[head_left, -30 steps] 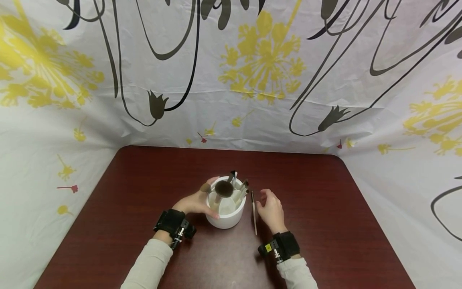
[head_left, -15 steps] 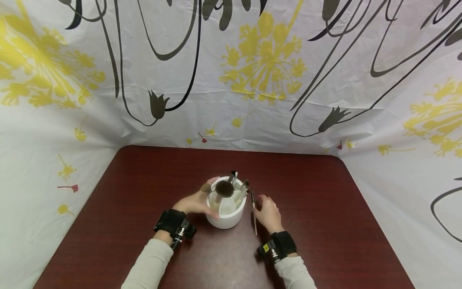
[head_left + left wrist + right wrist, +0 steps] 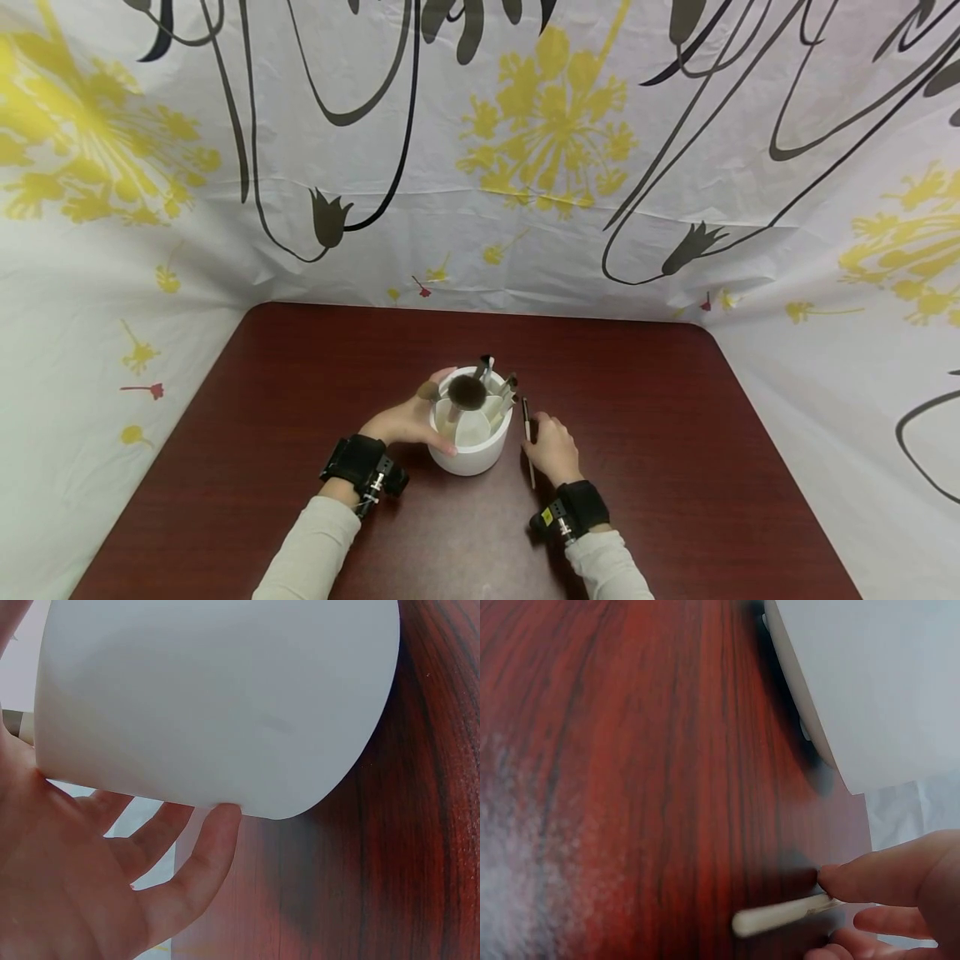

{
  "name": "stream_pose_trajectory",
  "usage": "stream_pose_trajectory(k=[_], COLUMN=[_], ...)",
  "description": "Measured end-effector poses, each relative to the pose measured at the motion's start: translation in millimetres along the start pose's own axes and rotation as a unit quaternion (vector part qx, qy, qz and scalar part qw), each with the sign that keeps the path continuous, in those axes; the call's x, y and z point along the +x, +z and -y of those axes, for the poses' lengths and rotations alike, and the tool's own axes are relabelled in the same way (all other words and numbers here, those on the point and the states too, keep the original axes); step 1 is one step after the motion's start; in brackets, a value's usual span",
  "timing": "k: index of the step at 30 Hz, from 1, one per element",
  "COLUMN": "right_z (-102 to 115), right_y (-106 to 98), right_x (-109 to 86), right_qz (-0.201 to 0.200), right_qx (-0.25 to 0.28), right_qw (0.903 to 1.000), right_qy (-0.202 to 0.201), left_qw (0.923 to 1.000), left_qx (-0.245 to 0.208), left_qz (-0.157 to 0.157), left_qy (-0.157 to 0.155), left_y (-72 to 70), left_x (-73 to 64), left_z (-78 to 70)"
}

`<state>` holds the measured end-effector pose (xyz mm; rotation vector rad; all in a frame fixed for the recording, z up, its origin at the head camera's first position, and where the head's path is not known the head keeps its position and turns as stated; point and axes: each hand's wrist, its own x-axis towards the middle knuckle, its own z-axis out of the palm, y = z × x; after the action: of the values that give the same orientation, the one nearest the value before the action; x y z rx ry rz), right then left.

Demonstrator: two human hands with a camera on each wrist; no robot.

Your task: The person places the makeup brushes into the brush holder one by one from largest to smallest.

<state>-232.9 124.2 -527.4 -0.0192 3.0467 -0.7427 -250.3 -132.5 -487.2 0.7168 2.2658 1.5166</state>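
My left hand (image 3: 405, 421) grips the side of a round white makeup brush holder (image 3: 480, 460) that stands on the table. Its thumb is at the near side, and in the left wrist view its fingers (image 3: 214, 847) bend along the white wall. Several makeup brushes stand in the holder's compartments, a wide dark-haired brush (image 3: 467, 392) among them. Just right of the holder lies a slim makeup brush (image 3: 527, 412) with a pale handle. My right hand (image 3: 555, 450) pinches it mid-length, the thumb (image 3: 855, 879) against the handle and the fingers on the other side.
The dark red wooden table (image 3: 337, 350) runs out to rounded back corners. A white curtain (image 3: 420, 167) with yellow and grey flower prints hangs behind it and along both sides. Black camera straps (image 3: 360, 467) sit on the wrists.
My right hand has moved down and left to the loose brush, and its thumb and fingers have come round the handle. The left hand and the holder have stayed put.
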Motion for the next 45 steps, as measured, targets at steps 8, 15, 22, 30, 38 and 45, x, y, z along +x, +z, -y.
stream_pose_trajectory(k=[8, 15, 22, 30, 38, 45], right_z=[1, 3, 5, 3, 0, 5], right_y=[0, -1, -3, -6, -9, -20], right_x=[1.4, 1.9, 0.4, -2.3, -1.8, -1.4], right_qz=[0.014, 0.032, 0.027, 0.027, -0.006, -0.028], right_qx=[0.004, 0.005, 0.015, 0.029, 0.045, 0.07], right_qw=[0.9999, 0.9995, 0.9995, 0.9992, 0.9988, 0.9967], right_qy=[0.002, 0.001, -0.008, 0.0, -0.015, -0.031], left_qw=[1.0, 1.0, 0.9999, 0.9998, 0.9996, 0.9996], left_qx=[0.005, 0.003, 0.01, 0.006, 0.017, 0.02], left_qz=[0.0, -0.002, -0.004, -0.002, -0.006, -0.007], left_qy=[-0.004, 0.002, 0.004, 0.018, 0.023, 0.016], left_y=[-0.3, 0.6, 0.9, 1.2, 1.0, 1.0], left_x=[0.4, 0.3, -0.7, -0.9, 0.4, 0.2], left_z=[0.5, 0.7, -1.3, -1.5, 1.0, 1.9])
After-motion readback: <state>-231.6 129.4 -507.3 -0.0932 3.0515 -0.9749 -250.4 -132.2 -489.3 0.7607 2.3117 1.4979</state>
